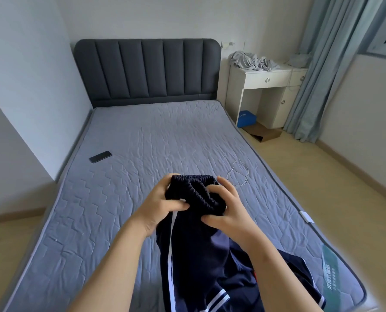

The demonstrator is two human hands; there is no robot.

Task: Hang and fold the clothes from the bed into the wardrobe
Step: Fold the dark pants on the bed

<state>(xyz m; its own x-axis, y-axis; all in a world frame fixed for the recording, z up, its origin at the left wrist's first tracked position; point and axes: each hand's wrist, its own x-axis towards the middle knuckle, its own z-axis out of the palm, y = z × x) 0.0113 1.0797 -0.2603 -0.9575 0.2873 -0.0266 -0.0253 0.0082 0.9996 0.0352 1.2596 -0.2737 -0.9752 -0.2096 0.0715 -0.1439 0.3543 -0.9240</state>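
Observation:
I hold up a pair of dark navy track pants (pixel 194 248) with white side stripes above the foot of the grey mattress (pixel 142 140). My left hand (pixel 162 206) grips the bunched elastic waistband on its left side. My right hand (pixel 228 210) grips the waistband on its right side, fingers curled round the fabric. The legs hang down towards me. More navy clothing with white stripes (pixel 284 280) lies on the mattress at the lower right, partly hidden by my right forearm. No wardrobe shows in this view.
A black phone (pixel 100 156) lies on the mattress at left. A coiled white cable (pixel 238 174) lies near the right edge. A white desk (pixel 266 86) with crumpled grey cloth (pixel 255 61) stands by the headboard, curtains (pixel 318 64) beyond. Wood floor runs along both sides.

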